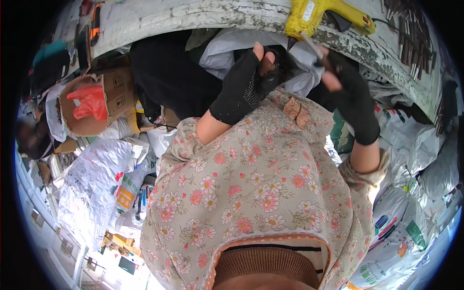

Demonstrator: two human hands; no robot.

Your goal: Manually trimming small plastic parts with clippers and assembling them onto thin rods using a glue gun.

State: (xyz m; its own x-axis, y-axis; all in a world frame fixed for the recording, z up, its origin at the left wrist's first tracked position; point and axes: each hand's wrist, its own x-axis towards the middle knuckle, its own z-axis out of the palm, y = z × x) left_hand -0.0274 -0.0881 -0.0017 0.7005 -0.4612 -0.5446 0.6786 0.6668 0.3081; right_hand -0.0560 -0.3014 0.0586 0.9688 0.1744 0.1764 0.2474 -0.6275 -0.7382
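Observation:
My left hand (241, 87), in a black fingerless glove with pale grip dots, is closed around a small dark brown and black piece (274, 70) above my lap. What kind of piece it is cannot be made out. My right hand (355, 99), in a matching glove, is raised to the right, a little apart from the left one and blurred. Its fingers pinch a thin, greyish stick-like tool (311, 46) that points up and left. Just beyond the tool a yellow glue gun (309, 17) lies on the bench edge with its dark nozzle toward me.
The worn white bench (217, 18) crosses the far side. Many thin metal rods (413, 41) lie at its right; an orange cutter (95, 24) is at its left. A cardboard box (118, 96) holds a red plastic bag (92, 104). Stuffed white bags (94, 183) crowd both sides.

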